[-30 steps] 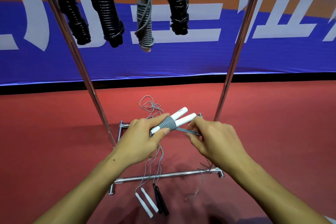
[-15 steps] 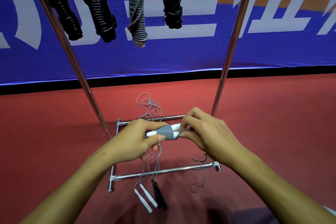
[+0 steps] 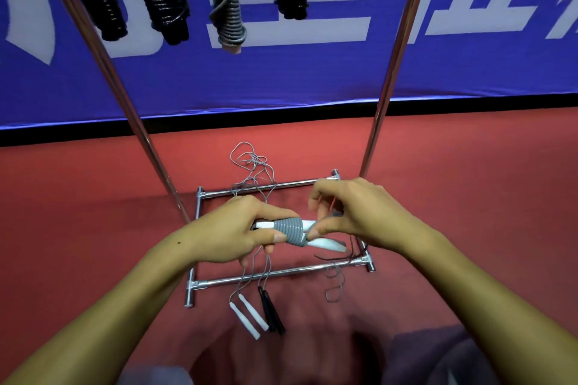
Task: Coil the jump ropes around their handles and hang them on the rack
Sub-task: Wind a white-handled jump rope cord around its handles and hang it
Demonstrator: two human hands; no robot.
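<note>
My left hand (image 3: 237, 231) grips a pair of white handles (image 3: 325, 242) held side by side, with grey rope coiled round their middle (image 3: 289, 230). My right hand (image 3: 350, 212) pinches the grey rope right beside the coil, over the handles' right ends. The rope's loose tail (image 3: 333, 287) trails down to the red floor. Several coiled ropes hang from the rack's top: black ones (image 3: 162, 0) and a grey one (image 3: 230, 6).
The chrome rack has two slanted poles (image 3: 125, 97) (image 3: 391, 72) and a base frame (image 3: 275, 273) on the red floor. Loose ropes lie across the base: white handles (image 3: 248, 316), black handles (image 3: 270, 311) and a tangle of grey cord (image 3: 250, 162). A blue banner stands behind.
My right hand has carried the rope over the handles, adding turns to the coil. The handles have tipped from pointing up-right to roughly level, and the view has dipped downward.
</note>
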